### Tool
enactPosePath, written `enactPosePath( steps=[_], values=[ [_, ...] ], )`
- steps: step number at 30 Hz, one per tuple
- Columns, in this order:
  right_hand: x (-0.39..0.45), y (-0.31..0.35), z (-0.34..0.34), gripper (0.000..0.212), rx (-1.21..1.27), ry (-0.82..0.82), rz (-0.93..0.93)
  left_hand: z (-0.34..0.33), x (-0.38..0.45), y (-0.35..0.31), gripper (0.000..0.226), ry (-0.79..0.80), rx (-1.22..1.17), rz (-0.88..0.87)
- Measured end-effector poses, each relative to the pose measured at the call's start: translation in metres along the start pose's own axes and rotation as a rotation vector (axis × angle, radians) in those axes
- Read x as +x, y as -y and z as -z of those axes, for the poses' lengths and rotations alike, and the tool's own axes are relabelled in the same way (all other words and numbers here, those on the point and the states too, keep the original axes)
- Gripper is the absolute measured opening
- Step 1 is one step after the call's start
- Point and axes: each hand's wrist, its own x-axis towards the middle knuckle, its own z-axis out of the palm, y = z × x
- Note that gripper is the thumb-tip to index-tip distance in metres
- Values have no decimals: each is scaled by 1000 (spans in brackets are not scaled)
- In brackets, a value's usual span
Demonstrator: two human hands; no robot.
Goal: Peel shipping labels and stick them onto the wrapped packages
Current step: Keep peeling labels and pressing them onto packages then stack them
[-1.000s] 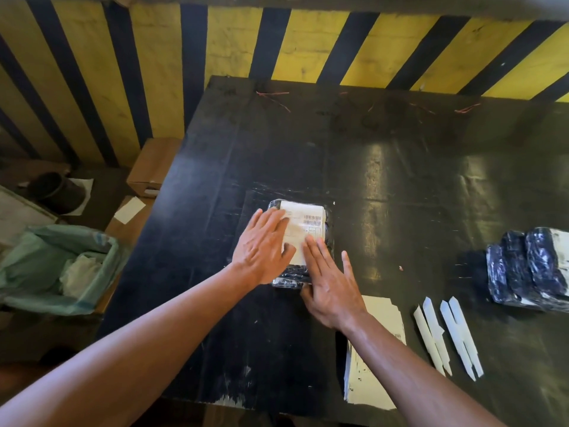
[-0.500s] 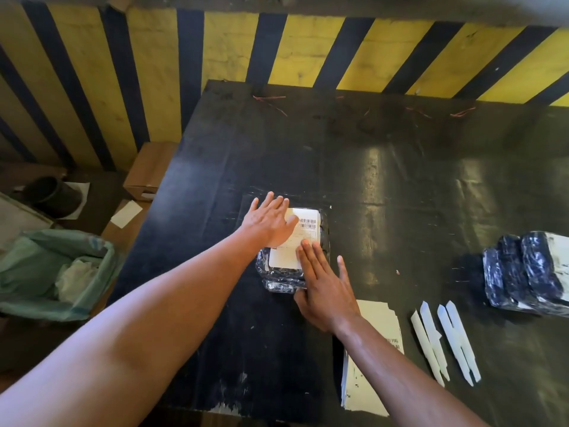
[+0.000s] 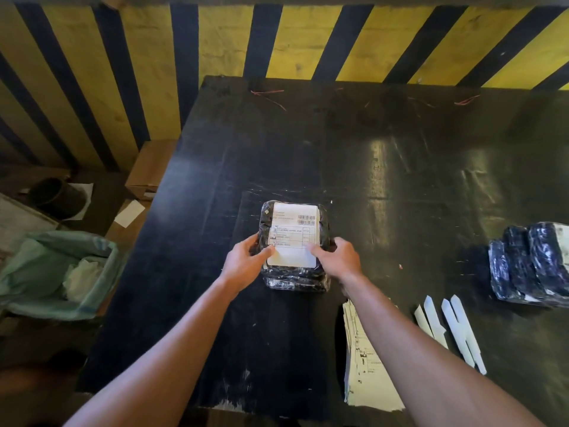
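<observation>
A black wrapped package (image 3: 295,277) lies in the middle of the black table (image 3: 400,180). A white shipping label (image 3: 294,234) with a barcode is stuck flat on its top. My left hand (image 3: 246,263) grips the package's left side, thumb on the label's lower left corner. My right hand (image 3: 338,257) grips the right side, thumb on the label's lower right edge. A stack of label sheets (image 3: 366,365) lies near the front edge, partly under my right forearm.
Several wrapped packages (image 3: 529,263) are piled at the right edge. White peeled backing strips (image 3: 452,331) lie beside the label stack. A bin with a green bag (image 3: 58,272) and cardboard boxes (image 3: 151,167) stand left of the table. A yellow-and-black striped wall is behind.
Both hands have gone from pressing flat on the label to gripping the package's two sides. The whole label now shows.
</observation>
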Motion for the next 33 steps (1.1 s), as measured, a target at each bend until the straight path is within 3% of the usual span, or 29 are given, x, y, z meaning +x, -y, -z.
enactPosePath(
  steps=[4, 7, 11, 16, 21, 28, 33],
  values=[
    [-1, 1, 0, 45, 46, -46, 17, -1, -3, -13, 34, -53, 57, -9],
    [0, 11, 5, 47, 184, -37, -22, 0, -3, -25, 21, -111, -70, 25],
    [4, 32, 21, 53, 294, -18, -13, 3, -2, -43, 52, -152, -207, 46],
    [-1, 51, 57, 51, 425, -14, 116, -6, -8, -83, 25, -190, -319, -49],
    [1, 25, 102, 37, 449, -48, 139, -45, -15, -118, 39, -81, -223, -108],
    [13, -74, 171, 24, 322, -177, 19, -168, -21, -127, 56, 139, -74, -55],
    [26, -138, 221, 41, 249, -263, -121, -265, -10, -124, 69, 239, -7, -6]
  ],
)
